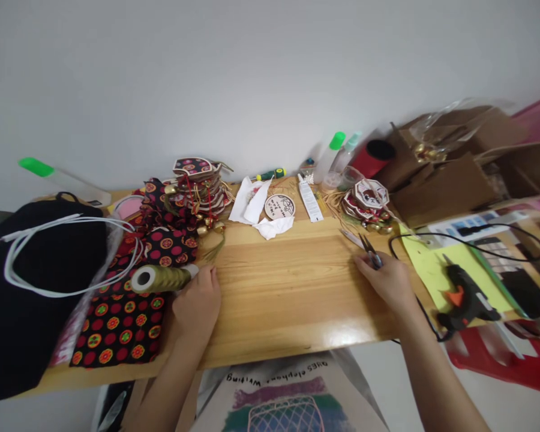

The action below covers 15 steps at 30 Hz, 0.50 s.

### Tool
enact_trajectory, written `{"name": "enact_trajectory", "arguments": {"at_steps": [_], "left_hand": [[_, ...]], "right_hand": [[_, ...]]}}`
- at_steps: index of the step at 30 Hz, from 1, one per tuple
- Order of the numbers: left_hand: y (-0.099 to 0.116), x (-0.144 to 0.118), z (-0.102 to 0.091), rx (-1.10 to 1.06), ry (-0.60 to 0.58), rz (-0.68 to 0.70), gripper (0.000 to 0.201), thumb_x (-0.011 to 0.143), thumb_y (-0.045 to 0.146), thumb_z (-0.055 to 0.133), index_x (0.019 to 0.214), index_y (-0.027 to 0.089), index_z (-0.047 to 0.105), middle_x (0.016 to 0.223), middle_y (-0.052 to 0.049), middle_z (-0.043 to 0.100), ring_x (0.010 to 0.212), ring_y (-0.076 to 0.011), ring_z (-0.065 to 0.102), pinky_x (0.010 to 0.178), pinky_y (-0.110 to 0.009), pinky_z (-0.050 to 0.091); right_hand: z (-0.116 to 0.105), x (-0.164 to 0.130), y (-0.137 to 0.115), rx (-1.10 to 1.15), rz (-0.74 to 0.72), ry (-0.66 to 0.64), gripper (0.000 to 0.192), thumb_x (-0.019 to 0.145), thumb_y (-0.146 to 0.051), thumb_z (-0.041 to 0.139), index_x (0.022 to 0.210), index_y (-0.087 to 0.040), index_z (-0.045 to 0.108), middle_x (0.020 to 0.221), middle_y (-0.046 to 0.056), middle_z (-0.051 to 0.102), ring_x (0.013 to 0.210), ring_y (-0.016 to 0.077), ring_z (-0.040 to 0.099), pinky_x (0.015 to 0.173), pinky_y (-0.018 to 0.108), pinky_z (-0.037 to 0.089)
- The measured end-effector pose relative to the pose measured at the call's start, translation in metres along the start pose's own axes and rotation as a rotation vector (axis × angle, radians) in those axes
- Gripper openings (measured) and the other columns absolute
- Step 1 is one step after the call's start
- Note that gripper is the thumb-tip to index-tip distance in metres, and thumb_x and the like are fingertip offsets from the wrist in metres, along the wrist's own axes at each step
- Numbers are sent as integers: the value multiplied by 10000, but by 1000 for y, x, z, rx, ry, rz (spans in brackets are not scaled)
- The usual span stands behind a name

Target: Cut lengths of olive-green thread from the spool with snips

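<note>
My left hand [197, 307] is closed round the white end of a spool of olive thread [164, 279]. The spool lies sideways over black cloth with red and orange circles [117, 327]. At the right of the wooden table, my right hand [389, 279] rests with its fingers closed on small scissors [371, 251], dark blades pointing away and slightly apart. A slim pale tool [351, 237] lies just beyond those fingers. Between the hands, further back, a round wooden disc [279, 207] with dark writing sits by crumpled white paper [256, 201].
Stacked patterned pieces with bells [202, 189] stand back left; octagonal ones [366, 195] back right. A white cable [72, 222] lies on black fabric. Right are a glue gun [465, 297] on yellow paper, a black cord [459, 240] and cardboard boxes [445, 186]. A white tube [310, 201] lies mid-back.
</note>
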<state>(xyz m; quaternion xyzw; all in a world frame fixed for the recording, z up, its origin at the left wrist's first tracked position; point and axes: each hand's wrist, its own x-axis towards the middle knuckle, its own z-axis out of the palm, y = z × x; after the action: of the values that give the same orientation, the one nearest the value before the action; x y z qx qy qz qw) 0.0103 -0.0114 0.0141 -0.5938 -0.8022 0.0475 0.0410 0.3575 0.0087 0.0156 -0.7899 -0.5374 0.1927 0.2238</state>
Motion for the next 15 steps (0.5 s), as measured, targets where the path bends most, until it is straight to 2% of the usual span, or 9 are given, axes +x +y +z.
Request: {"name": "enact_trajectory", "arguments": {"at_steps": [12, 15], "left_hand": [[-1, -1, 2, 5, 25, 9, 380, 921, 345, 258, 955, 183, 600, 741, -80, 686, 602, -198, 619, 477, -260, 301], [-2, -1, 2, 2, 25, 1, 367, 918, 342, 271, 952, 181, 599, 749, -84, 689, 606, -196, 622, 476, -261, 295]], "right_hand": [[1, 1, 5, 61, 32, 19, 361, 634, -518, 579, 677, -163, 625, 555, 42, 621, 506, 167, 527, 502, 260, 366], [-1, 0, 3, 68, 81, 20, 356, 668, -524, 554, 593, -177, 578, 471, 18, 559, 451, 146, 484, 479, 257, 349]]}}
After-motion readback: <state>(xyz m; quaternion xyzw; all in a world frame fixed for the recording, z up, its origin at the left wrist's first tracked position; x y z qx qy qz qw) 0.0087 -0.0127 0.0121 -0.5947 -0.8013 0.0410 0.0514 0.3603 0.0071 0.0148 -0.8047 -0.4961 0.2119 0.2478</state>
